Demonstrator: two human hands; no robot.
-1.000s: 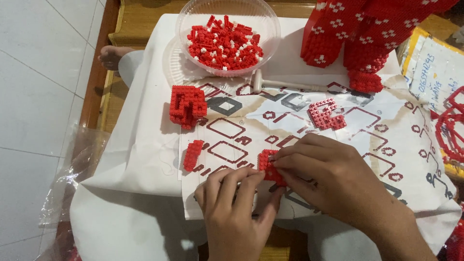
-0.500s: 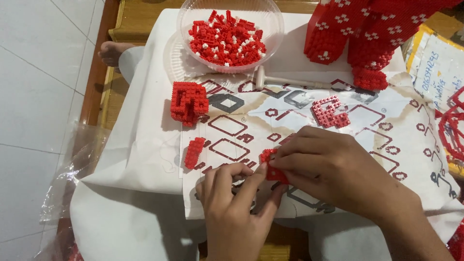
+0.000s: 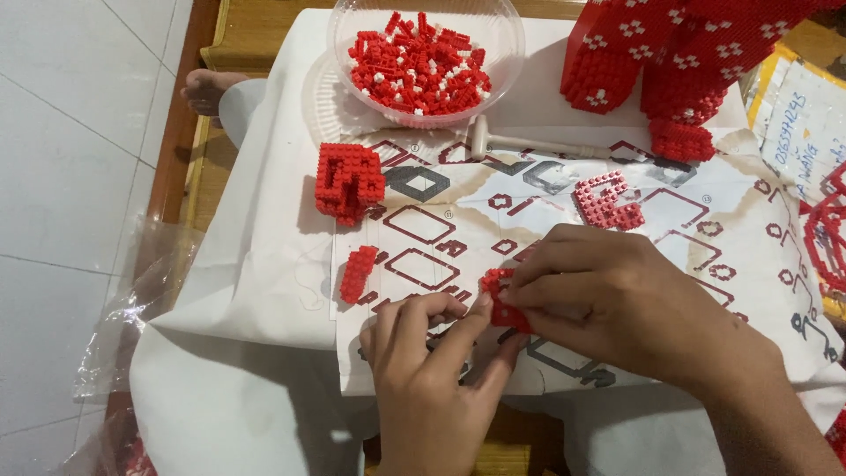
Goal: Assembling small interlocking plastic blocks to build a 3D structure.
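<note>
Your fingers hide most of the small red brick piece (image 3: 500,300), so you see only its left end and a strip of its lower edge; how its bricks join under your fingertips cannot be made out. What shows is bright red, studded and blocky. It sits just above the instruction sheet (image 3: 564,211), near the front edge of the table, between your two hands.

Your right hand (image 3: 617,304) is closed on the piece from the right, fingers curled over its top. Your left hand (image 3: 432,370) comes up from the front edge, thumb and forefinger pinched against the piece's left side.

Toward the table's left edge stand a chunky red block (image 3: 349,181) and, nearer you, a short red bar (image 3: 358,273). A pinkish-red flat piece (image 3: 608,201) lies on the sheet behind your right hand. At the back edge, a clear bowl (image 3: 502,62) holds loose red and white bricks, and a big red brick model (image 3: 670,62) is cut off by the frame's top.
</note>
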